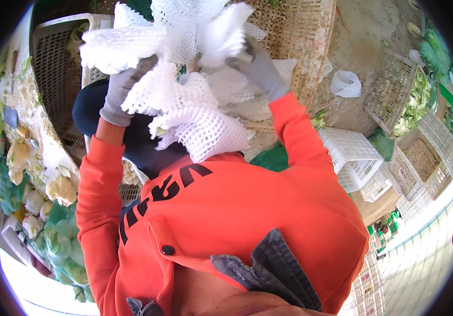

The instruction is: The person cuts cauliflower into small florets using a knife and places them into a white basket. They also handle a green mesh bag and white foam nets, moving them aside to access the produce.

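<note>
A loose heap of white foam netting sleeves [206, 126] is bunched in front of my chest and over my lap. My left hand [122, 93], in a grey work glove, grips a foam net sleeve [124, 45] at the heap's left side. On the right, my right hand [264, 71], also gloved and slightly blurred, has its fingers closed on another upright foam sleeve [224, 31]. The netting hides some of the fingertips. More foam sleeves [258, 106] lie under and beside the right wrist.
Left of my knee stands a dirty white plastic crate [58, 51]. A worn, perforated crate [309, 43] is beyond my right hand. One foam sleeve [345, 83] lies on the floor. Farther right are leafy trimmings [412, 102] and a white crate [349, 154]; cauliflower [61, 190] sits left.
</note>
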Available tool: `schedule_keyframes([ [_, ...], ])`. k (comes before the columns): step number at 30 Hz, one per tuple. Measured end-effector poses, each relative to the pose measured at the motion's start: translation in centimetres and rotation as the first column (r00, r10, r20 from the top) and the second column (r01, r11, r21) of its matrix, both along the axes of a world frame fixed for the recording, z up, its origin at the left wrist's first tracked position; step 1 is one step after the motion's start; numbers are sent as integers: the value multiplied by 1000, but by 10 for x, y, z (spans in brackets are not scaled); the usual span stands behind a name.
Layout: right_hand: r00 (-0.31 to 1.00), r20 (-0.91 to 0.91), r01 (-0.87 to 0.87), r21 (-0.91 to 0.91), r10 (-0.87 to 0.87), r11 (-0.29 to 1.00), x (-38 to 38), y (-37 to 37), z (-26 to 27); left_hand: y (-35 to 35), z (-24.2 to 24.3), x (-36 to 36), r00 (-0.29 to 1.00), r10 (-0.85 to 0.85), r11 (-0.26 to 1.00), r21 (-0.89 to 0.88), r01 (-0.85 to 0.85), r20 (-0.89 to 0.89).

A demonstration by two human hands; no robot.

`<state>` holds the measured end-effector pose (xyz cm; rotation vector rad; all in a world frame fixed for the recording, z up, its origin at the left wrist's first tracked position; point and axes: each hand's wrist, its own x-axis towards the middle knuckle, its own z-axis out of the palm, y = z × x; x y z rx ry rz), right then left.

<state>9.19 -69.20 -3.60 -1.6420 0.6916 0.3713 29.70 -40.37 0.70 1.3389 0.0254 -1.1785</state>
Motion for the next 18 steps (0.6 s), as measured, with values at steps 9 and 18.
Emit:
schedule_keyframes([
  [9, 823, -568, -278, -405, -2, 871, -56, 61, -202, -7, 22, -36, 966, 259, 965, 36, -259, 10],
  [18, 999, -24, 21, -274, -29, 962, -73, 39, -46, -18, -2, -73, 918, -97, 912, 404, -73, 386],
])
